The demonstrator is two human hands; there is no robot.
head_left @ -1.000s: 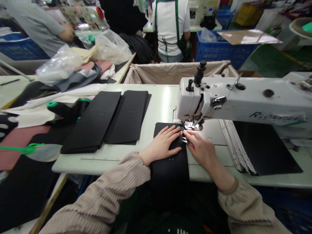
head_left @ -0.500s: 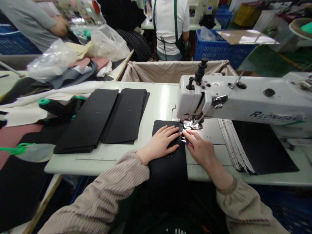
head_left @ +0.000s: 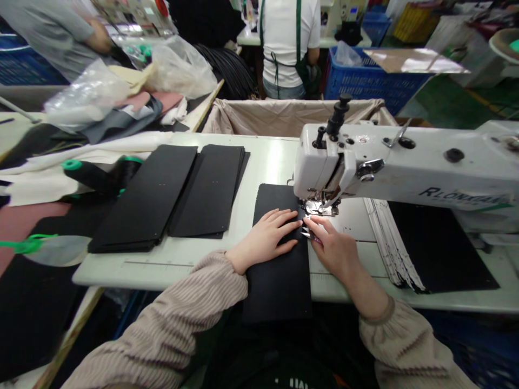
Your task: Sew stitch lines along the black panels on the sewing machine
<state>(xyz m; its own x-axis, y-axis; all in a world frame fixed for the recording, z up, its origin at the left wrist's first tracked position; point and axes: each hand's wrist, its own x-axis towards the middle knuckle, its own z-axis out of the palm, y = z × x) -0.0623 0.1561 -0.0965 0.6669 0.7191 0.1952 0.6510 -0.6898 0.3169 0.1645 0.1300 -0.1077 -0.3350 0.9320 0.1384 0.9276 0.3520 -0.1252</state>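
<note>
The left hand (head_left: 265, 235) lies flat and palm-down on a black panel (head_left: 279, 281), its fingers together and stretched toward the machine, the wrist angled in from the lower left. The right hand (head_left: 332, 246) comes in from the lower right, its wrist raised and fingers curled closed around small thread snips (head_left: 308, 233), whose pointed blades stick out toward the left hand. The two hands sit just apart, fingertips nearly meeting in front of the presser foot (head_left: 318, 208). Ribbed beige sleeves (head_left: 162, 319) cover both forearms up to the wrists on the left and partway on the right.

The panel lies lengthwise on the pale green surface (head_left: 267, 156), running under the left hand, with its far end beside the foot of a white industrial sewing machine (head_left: 405, 156) and its near end hanging over the surface's edge. Two stacks of black panels (head_left: 206, 189) sit side by side to the left. To the right of the machine lies a pile of sheets with pale, layered edges (head_left: 393, 243) beside a black sheet (head_left: 440, 246). Beyond the surface stands a canvas-lined bin (head_left: 284, 116), and a co-worker in a green apron (head_left: 290, 40) stands farther off with their back turned.
</note>
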